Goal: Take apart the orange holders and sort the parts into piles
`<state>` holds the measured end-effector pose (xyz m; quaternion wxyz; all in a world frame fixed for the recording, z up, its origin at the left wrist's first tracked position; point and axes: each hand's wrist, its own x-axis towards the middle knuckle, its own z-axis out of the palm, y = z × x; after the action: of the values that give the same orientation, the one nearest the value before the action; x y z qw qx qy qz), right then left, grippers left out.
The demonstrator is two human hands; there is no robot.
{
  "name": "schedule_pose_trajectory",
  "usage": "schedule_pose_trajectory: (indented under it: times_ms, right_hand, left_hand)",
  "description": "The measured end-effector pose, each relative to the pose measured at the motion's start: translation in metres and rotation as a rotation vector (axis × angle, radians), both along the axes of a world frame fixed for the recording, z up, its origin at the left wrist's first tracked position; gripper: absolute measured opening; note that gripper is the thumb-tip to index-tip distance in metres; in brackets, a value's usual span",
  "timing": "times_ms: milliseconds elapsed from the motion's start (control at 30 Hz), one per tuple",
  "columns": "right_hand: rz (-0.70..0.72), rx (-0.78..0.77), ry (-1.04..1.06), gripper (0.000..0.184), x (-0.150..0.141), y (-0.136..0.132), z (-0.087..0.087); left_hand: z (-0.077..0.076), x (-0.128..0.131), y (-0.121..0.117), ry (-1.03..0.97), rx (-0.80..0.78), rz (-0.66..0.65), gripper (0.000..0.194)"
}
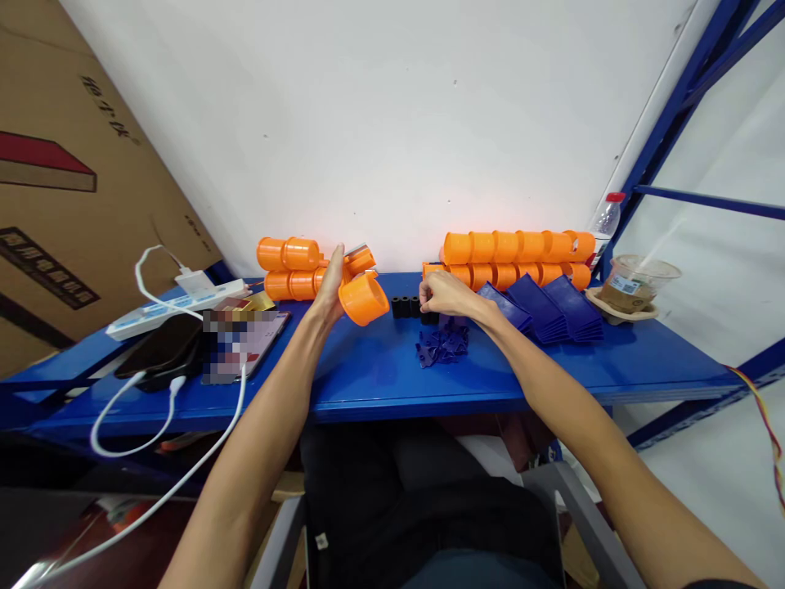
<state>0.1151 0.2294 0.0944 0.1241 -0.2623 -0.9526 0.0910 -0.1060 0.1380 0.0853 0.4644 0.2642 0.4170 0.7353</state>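
Observation:
My left hand (331,288) is closed around an orange plastic part with a round cup (365,299) at its near end, which tilts toward me. A smaller orange piece (359,260) shows above the cup, beside my thumb. Over the middle of the table, my right hand (446,293) has its fingers pinched together at a row of small black cylinders (405,307). Whatever lies between those fingertips is hidden. Just in front of that hand is a loose pile of small dark blue plastic pieces (442,343).
Stacked orange cups (518,247) line the wall at right, more orange cups (288,254) at left. Fanned blue plates (543,309), a drink cup (634,286) and a bottle (606,221) stand right. A power strip (177,309), phone (270,335) and white cables (202,483) occupy the left.

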Motion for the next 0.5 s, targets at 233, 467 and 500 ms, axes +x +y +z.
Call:
schedule_pose_trajectory:
  times_ms: [233, 467, 500]
  right_hand:
    - [-0.006, 0.004, 0.001, 0.006, 0.0005, -0.0009, 0.0009]
    - [0.01, 0.011, -0.029, 0.006, 0.0035, -0.0031, 0.0023]
    - [0.011, 0.012, -0.036, 0.006, 0.0041, -0.004, 0.003]
  left_hand:
    - [-0.0005, -0.0002, 0.0001, 0.005, 0.005, -0.009, 0.046]
    - [-0.0013, -0.0008, -0.0002, 0.02, -0.009, -0.015, 0.049]
    - [-0.0015, -0.0009, -0.0001, 0.015, -0.009, -0.018, 0.049]
